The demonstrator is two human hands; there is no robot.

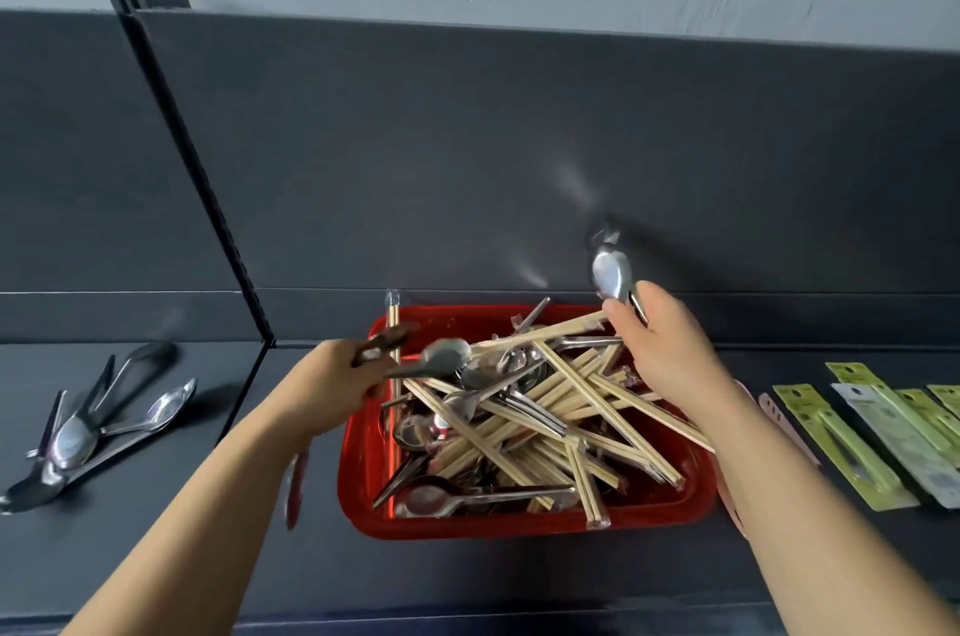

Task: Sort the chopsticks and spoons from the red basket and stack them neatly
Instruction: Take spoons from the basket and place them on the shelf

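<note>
Forearms (208,505) nearest; your left grip (345,375) held a blurred spoon (444,356), bowl pointing right over the red basket (519,526). The spoon pile (78,433) lay leftward on the counter (135,521), nearer that grip; your right grip (660,349) clasped another spoon (610,277).

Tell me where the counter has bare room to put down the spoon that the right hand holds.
Bare counter lies between the spoon pile on the left and the red basket, though the left arm crosses it. A bare strip runs along the basket's near rim. Right of the basket is crowded: packets lie side by side.
</note>
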